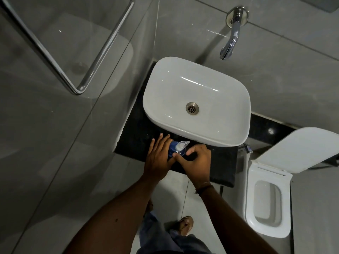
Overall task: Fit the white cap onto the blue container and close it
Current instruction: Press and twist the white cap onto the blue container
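Observation:
The blue container (173, 147) stands on the black counter (222, 162) just in front of the basin. A white cap with a slanted nozzle (181, 144) sits on its top. My left hand (158, 156) wraps the container's left side, its fingers spread toward the basin. My right hand (197, 160) is curled against the container's right side, thumb pressed low on the blue body. Most of the container is hidden between the two hands.
A white basin (196, 99) with a metal drain fills the counter behind the hands, under a chrome wall tap (231, 37). To the right stands a white toilet (267, 204) with its lid raised. A glass partition with a chrome handle (77, 70) is on the left.

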Available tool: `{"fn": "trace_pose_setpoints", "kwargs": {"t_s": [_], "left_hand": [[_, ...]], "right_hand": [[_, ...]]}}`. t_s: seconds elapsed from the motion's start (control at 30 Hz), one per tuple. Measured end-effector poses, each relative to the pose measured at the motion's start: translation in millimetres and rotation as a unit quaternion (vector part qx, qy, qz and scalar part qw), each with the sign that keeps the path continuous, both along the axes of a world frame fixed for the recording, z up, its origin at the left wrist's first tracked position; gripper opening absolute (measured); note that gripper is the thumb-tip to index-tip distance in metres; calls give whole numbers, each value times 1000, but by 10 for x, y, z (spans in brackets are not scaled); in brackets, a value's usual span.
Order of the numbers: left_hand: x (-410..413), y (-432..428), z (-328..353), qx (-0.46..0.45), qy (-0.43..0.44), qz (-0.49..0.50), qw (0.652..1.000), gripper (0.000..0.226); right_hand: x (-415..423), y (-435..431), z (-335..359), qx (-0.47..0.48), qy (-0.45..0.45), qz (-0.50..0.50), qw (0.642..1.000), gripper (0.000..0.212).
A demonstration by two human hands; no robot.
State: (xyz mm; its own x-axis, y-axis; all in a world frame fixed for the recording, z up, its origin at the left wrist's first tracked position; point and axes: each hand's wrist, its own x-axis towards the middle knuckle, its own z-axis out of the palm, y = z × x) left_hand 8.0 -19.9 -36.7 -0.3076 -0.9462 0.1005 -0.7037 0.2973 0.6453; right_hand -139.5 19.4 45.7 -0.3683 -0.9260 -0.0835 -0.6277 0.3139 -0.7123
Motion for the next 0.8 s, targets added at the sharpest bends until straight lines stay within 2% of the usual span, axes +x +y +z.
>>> {"fn": "trace_pose_setpoints", "kwargs": {"t_s": [0.13,0.23,0.3,0.4,0.47,0.6,0.8], "left_hand": [[15,12,-14,-11,-2,-9,1000,70],[1,4,5,-2,-2,-1,1000,76],[-2,-3,24,5,5,1,1000,80],[-5,0,33,-1,5,-5,1000,82],[-6,-1,31,0,8,1,1000,80],[-6,-1,16,4,6,4,1000,76],[-13,-11,8,6,-13,2,1000,71]], "right_hand": [[9,-29,18,38,-21,78,996,71],[-7,-82,25,9,-11,33,999,49],[-66,-119,18,2,-25,15,1000,51],[-111,-149,29,60,-56,98,992,75],[-110,-196,31,74,-62,109,989,59],[-18,-235,56,52,-72,26,996,30],[217,-215,64,6,-79,-85,993,44]]}}
